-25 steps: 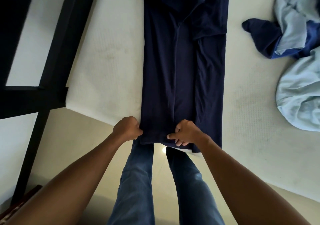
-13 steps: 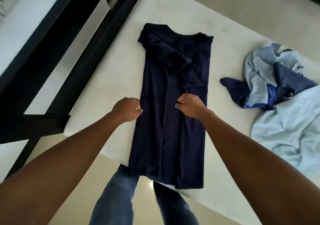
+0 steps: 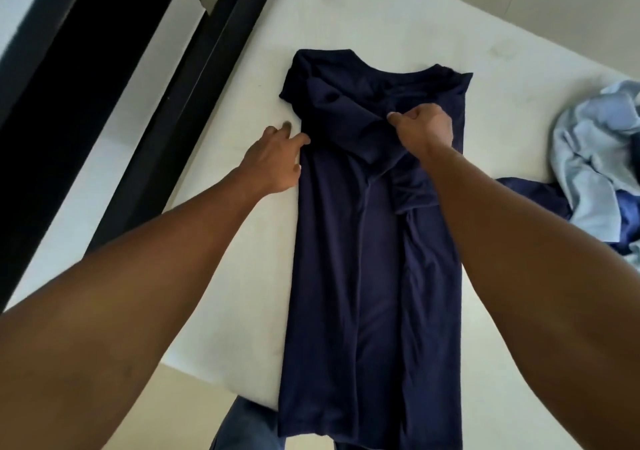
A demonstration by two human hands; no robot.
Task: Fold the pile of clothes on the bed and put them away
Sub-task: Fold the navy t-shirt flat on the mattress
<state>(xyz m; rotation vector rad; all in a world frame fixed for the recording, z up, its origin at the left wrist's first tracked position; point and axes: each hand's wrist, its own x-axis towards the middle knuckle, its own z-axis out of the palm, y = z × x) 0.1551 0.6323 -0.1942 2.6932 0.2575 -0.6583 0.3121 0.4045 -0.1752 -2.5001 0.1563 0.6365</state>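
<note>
The navy shirt [image 3: 346,276] lies centre frame on the bed [image 3: 346,17], folded into a long strip. The right grip [image 3: 420,129] pinches the tucked sleeve [image 3: 349,117] near the collar. The left grip [image 3: 277,159], fingers extended, touches the shirt's left edge, seemingly steadying it. Best to lay the sleeve flat inside the strip before folding crosswise. Unfolded clothes [image 3: 595,159] wait at right; no container shows.

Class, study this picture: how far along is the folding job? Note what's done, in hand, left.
Done: the navy T-shirt lies on the bed with both sides folded in to a long strip. In hand: the right hand pinches the tucked sleeve near the collar; the left hand rests at the shirt's left edge. Left: halving the strip, the crumpled pile on the right, and putting everything away.
</note>
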